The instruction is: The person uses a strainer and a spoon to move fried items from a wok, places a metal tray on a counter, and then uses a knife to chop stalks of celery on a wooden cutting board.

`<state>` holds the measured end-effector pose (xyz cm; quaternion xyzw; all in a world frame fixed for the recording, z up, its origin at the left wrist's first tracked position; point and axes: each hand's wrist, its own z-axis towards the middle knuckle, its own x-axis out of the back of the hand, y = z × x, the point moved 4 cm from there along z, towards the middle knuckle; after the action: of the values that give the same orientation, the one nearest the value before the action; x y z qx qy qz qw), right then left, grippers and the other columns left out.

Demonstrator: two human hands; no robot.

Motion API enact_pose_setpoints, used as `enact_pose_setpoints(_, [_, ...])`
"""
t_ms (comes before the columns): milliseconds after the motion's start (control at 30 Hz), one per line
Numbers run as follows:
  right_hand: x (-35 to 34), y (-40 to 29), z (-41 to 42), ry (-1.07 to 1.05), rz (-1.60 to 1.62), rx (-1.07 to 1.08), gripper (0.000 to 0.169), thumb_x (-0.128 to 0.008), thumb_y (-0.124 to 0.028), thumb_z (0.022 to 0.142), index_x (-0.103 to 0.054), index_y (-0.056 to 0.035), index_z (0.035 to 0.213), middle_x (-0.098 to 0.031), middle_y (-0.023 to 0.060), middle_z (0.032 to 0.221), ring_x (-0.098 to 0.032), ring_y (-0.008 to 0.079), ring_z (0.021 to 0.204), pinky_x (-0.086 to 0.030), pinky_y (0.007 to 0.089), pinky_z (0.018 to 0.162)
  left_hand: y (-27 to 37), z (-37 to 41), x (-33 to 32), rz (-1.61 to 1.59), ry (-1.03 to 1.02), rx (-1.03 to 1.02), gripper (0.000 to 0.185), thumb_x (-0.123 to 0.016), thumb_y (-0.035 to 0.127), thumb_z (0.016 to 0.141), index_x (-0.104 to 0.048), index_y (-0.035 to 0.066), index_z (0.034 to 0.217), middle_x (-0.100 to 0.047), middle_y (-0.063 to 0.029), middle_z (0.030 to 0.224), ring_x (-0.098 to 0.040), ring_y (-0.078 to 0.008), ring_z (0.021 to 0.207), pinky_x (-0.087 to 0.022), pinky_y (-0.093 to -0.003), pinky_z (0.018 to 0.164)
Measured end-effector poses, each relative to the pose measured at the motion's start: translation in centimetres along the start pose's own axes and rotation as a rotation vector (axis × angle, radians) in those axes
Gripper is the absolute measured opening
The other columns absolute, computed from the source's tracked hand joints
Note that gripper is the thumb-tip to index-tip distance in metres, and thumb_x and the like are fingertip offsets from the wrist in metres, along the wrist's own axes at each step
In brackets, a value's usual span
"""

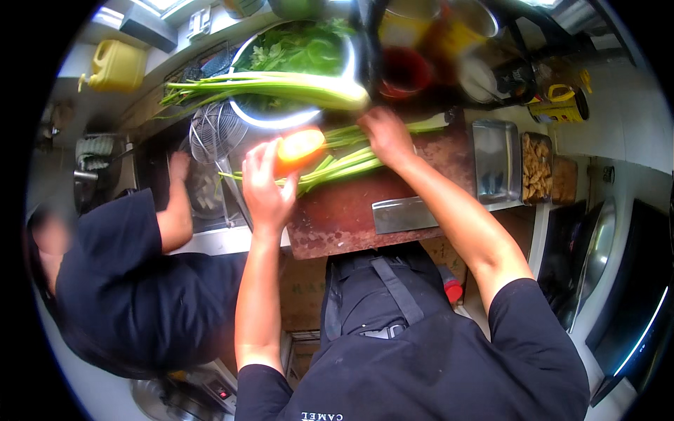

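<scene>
My left hand (268,181) is wrapped around a thick orange vegetable piece (300,150), with its pale cut face turned up and brightly lit. Under and beside it, slender green stalks (342,168) lie across a reddish-brown cutting board (337,226). My right hand (387,137) is over the stalks, fingers curled down and blurred; whether they grip anything is hidden. Just beyond it lies a bunch of celery (295,89), resting across a bowl (235,108) of leafy greens (300,52). A cleaver (403,214) rests flat near the board's front edge, partly behind my right forearm.
To the left, a co-worker's hand (180,166) reaches by a pan with pale pieces (206,197) and a wire strainer (216,131). On the right stand a metal tray (495,158) and a container of brown food pieces (537,168). A red container (404,73) stands behind the board.
</scene>
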<state>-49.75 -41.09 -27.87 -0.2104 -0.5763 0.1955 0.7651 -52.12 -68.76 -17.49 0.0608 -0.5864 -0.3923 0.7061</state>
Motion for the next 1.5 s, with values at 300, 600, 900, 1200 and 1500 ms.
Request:
enact_pose_setpoints(300, [-0.7, -1.6, -2.5, -0.197, 0.093, 0.086, 0.020, -0.072, -0.017, 0.092, -0.079, -0.0171, 0.111, -0.070, 0.0097, 0.115, -0.066, 0.0343, 0.110, -0.053, 0.0504, 0.092, 3.0, 3.0, -6.3, -0.005, -0.119, -0.213, 0.067, -0.090, 0.018, 0.079, -0.066, 0.008, 0.141, -0.066, -0.0172, 0.130, -0.064, -0.0385, 0.120, -0.052, -0.0471, 0.104])
enact_pose_setpoints(600, [3.8, -2.8, -5.5, -0.120, 0.045, 0.196, 0.019, -0.076, -0.019, 0.090, -0.076, -0.0125, 0.108, -0.068, 0.0054, 0.107, -0.065, 0.0301, 0.108, -0.053, 0.0459, 0.093, 4.0, 3.7, -11.5, -0.026, -0.115, -0.259, 0.050, -0.080, 0.018, 0.091, -0.066, 0.005, 0.137, -0.066, -0.0162, 0.132, -0.062, -0.0399, 0.124, -0.050, -0.0493, 0.107])
enact_pose_setpoints(900, [12.9, 0.4, -15.3, -0.272, -0.050, -0.103, 0.030, -0.084, -0.031, 0.086, -0.067, -0.0074, 0.096, -0.063, 0.0098, 0.101, -0.063, 0.0317, 0.100, -0.052, 0.0476, 0.088, 4.9, -6.5, -11.4, 0.058, -0.310, -0.359, 0.053, -0.088, 0.020, 0.077, -0.073, 0.015, 0.127, -0.060, -0.0110, 0.144, -0.057, -0.0362, 0.134, -0.048, -0.0493, 0.112])
enact_pose_setpoints(1200, [15.5, 4.3, -23.2, -0.366, -0.215, -0.093, 0.073, -0.096, -0.030, 0.064, -0.058, -0.0091, 0.123, -0.060, 0.0112, 0.108, -0.062, 0.0351, 0.103, -0.051, 0.0475, 0.088, 6.0, -4.6, -10.3, 0.005, -0.123, -0.297, 0.040, -0.078, 0.009, 0.088, -0.077, 0.019, 0.126, -0.067, -0.0058, 0.103, -0.065, -0.0292, 0.095, -0.049, -0.0452, 0.084])
enact_pose_setpoints(1500, [17.1, 2.3, -22.9, -0.431, -0.003, 0.054, 0.050, -0.076, -0.020, 0.087, -0.064, -0.0209, 0.135, -0.062, 0.0097, 0.100, -0.071, 0.0356, 0.084, -0.059, 0.0475, 0.070, 6.4, -1.9, -6.7, -0.061, -0.052, -0.180, 0.041, -0.073, 0.001, 0.090, -0.081, 0.019, 0.127, -0.062, -0.0069, 0.094, -0.060, -0.0264, 0.085, -0.046, -0.0403, 0.080])
